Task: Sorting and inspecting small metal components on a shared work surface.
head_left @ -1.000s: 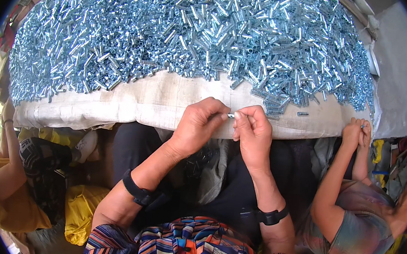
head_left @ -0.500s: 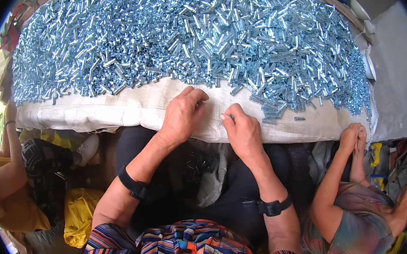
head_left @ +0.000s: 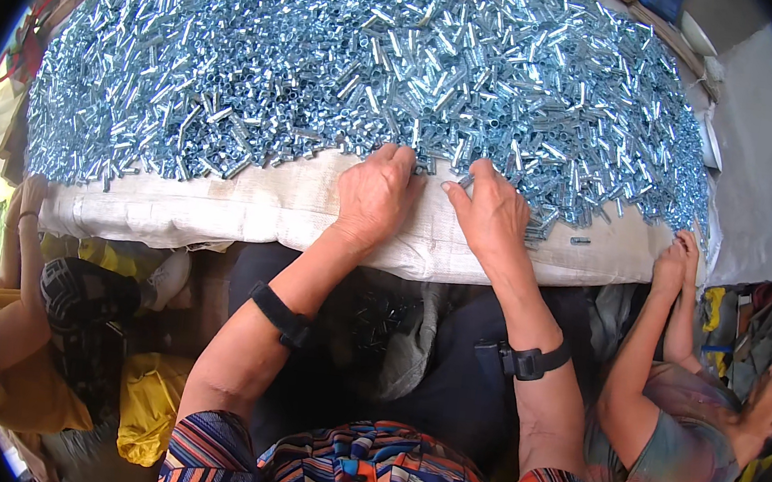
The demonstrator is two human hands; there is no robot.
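Observation:
A wide heap of small shiny metal tubes (head_left: pixel 262 77), bluish silver, covers most of a table draped in off-white woven cloth (head_left: pixel 248 210). My left hand (head_left: pixel 377 197) lies back up at the heap's front edge. Its fingers bend forward against the tubes, and the fingertips are hidden. Beside it, my right hand (head_left: pixel 494 213) also reaches the front edge. Its thumb and index finger stand apart, with no tube visible between them; the other fingers are partly hidden. A strip of cloth shows between the two hands.
One loose tube (head_left: pixel 580 241) lies on the cloth to the right. Below the table edge, more dark tubes (head_left: pixel 385 321) lie near a pale sack (head_left: pixel 409 361) between my legs. People's hands reach the table at the right (head_left: pixel 675 267) and the left (head_left: pixel 30 196).
Both hands have moved forward to the heap's front edge. My right thumb and index finger, pinched together before, are now apart. The hands of the person at right have also shifted.

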